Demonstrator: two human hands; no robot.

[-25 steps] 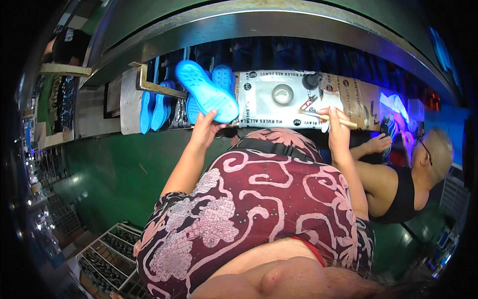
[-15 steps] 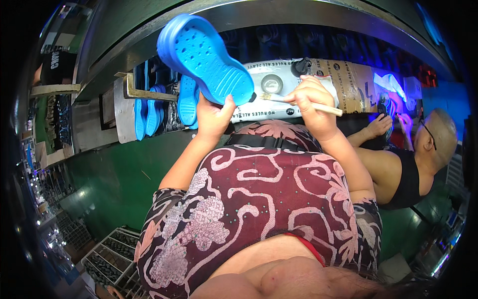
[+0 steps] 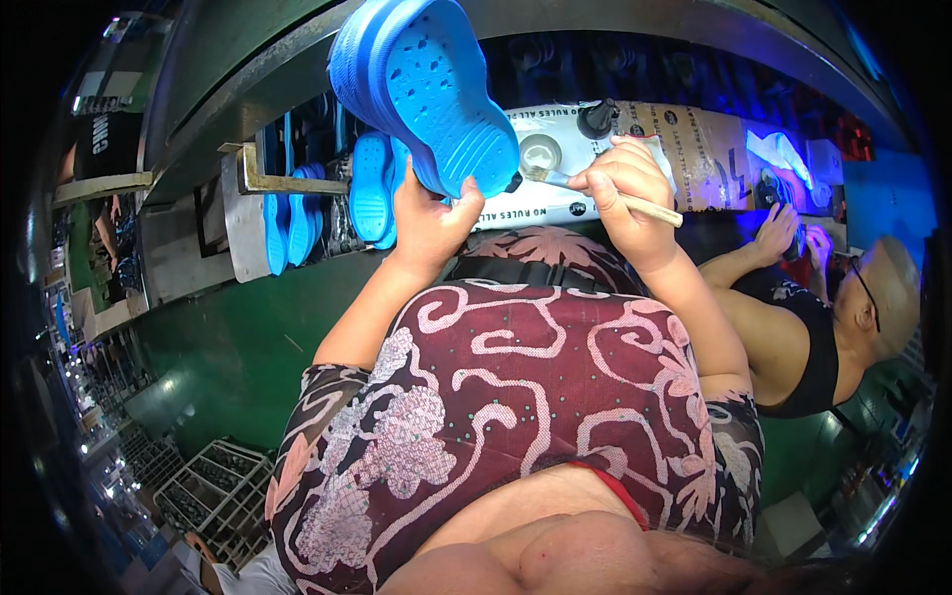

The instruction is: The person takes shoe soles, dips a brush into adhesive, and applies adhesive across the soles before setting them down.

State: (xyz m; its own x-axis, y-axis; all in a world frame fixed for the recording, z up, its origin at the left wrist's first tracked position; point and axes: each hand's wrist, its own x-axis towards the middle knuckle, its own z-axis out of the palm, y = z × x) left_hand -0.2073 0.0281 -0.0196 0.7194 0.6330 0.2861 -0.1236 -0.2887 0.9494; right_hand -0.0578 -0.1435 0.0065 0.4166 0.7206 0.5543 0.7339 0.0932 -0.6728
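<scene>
My left hand [image 3: 432, 220] grips a blue clog-like shoe sole [image 3: 436, 89] by its narrower end, thumb on the ridged inside; the wider end with small holes points up and away. A small black patch [image 3: 514, 182] shows at the sole's edge near the thumb. In my right hand [image 3: 631, 193] is a brush [image 3: 656, 210] with a pale handle, its bristles pointing left at the near edge of a small round pot [image 3: 541, 151]. Whether the bristles touch the pot I cannot tell. Behind the brush stands a black bottle [image 3: 597, 119] with a nozzle.
Printed white sheeting [image 3: 570, 210] and brown card [image 3: 709, 164] cover the bench. More blue soles [image 3: 372, 188] lie left, beside a metal bracket [image 3: 297, 185]. A metal rail [image 3: 654, 15] runs along the far side. At right a co-worker [image 3: 813, 317] handles something under violet light.
The sole has moved up and slightly right and turned a little in my left hand. The brush tip has gone from beside the sole's edge to the pot's near edge.
</scene>
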